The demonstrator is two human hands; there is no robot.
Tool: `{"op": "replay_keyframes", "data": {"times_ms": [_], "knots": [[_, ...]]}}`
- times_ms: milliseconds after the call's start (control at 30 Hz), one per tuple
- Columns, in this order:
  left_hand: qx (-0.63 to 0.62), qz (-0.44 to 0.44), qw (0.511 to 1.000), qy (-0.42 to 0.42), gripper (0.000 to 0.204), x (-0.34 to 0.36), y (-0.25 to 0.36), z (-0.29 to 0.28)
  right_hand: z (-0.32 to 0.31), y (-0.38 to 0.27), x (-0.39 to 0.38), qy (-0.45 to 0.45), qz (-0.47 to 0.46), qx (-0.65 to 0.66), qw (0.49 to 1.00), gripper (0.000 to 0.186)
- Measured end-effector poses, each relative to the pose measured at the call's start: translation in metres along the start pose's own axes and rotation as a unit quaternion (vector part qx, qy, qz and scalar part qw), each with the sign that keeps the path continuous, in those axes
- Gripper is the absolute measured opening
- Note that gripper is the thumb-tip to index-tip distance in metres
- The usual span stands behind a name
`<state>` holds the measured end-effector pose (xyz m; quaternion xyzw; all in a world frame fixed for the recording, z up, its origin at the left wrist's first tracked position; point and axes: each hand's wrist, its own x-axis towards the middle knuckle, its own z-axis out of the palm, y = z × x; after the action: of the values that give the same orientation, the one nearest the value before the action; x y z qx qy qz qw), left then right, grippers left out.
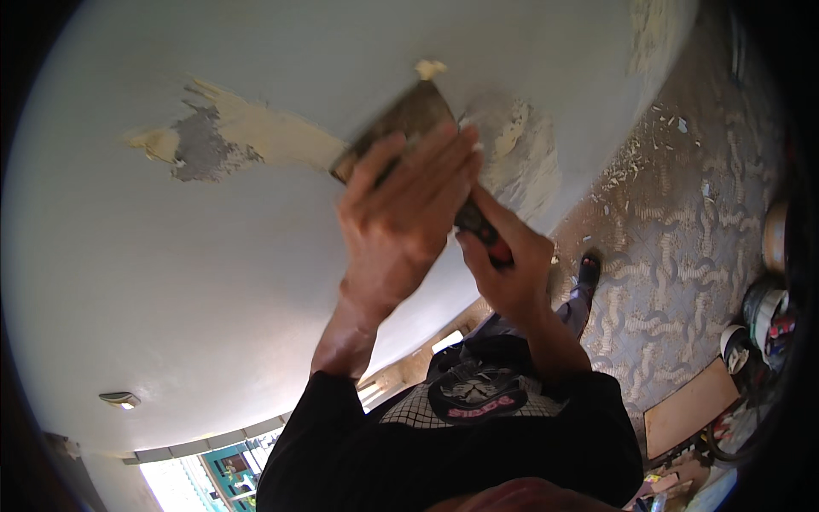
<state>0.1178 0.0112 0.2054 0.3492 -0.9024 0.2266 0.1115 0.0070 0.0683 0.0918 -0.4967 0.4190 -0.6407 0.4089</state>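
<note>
A wide metal scraper [418,107] lies against a pale grey-white wall [205,256]. My left hand [401,213] is pressed over the back of its blade, fingers together and slightly blurred. My right hand [516,264] grips its black and red handle, lower and to the right. Around the blade are flaked patches: a cream one with grey showing through [264,128] to the left, a rough scraped one [520,162] to the right, and a small chip [431,68] just above.
A patterned tile floor [665,273] with scattered flakes runs along the right beside my foot [589,273]. Containers [759,316], a tan board [691,405] and assorted clutter line the far right. A small wall fixture [119,399] and a bright opening [213,469] show at lower left.
</note>
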Motion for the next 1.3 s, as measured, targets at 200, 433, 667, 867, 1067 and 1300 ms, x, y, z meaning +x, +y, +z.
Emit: {"op": "replay_keyframes", "data": {"times_ms": [200, 433, 667, 867, 1067, 1300], "knots": [[-0.038, -0.07, 0.995, -0.064, 0.032, -0.056, 0.022, 0.009, 0.004, 0.018, -0.048, -0.031, -0.02, -0.022, 0.999, 0.061], [-0.03, -0.06, 0.996, -0.053, 0.033, -0.061, 0.018, 0.007, 0.01, 0.017, -0.05, -0.035, -0.036, -0.044, 0.998, 0.06], [-0.019, -0.039, 0.998, -0.055, 0.022, -0.038, 0.009, -0.006, 0.01, 0.0, -0.035, -0.011, -0.008, -0.021, 1.0, 0.056], [-0.02, -0.051, 0.998, -0.036, 0.026, -0.039, 0.008, -0.009, 0.021, 0.002, -0.036, 0.008, -0.044, -0.033, 0.998, 0.058], [-0.033, -0.066, 0.996, -0.056, 0.02, -0.066, 0.014, -0.011, 0.026, 0.001, -0.057, -0.003, -0.051, -0.032, 0.998, 0.059], [-0.021, -0.033, 0.999, -0.038, 0.02, -0.047, 0.002, -0.015, 0.022, -0.001, -0.043, -0.006, -0.046, -0.032, 0.998, 0.06]]}}
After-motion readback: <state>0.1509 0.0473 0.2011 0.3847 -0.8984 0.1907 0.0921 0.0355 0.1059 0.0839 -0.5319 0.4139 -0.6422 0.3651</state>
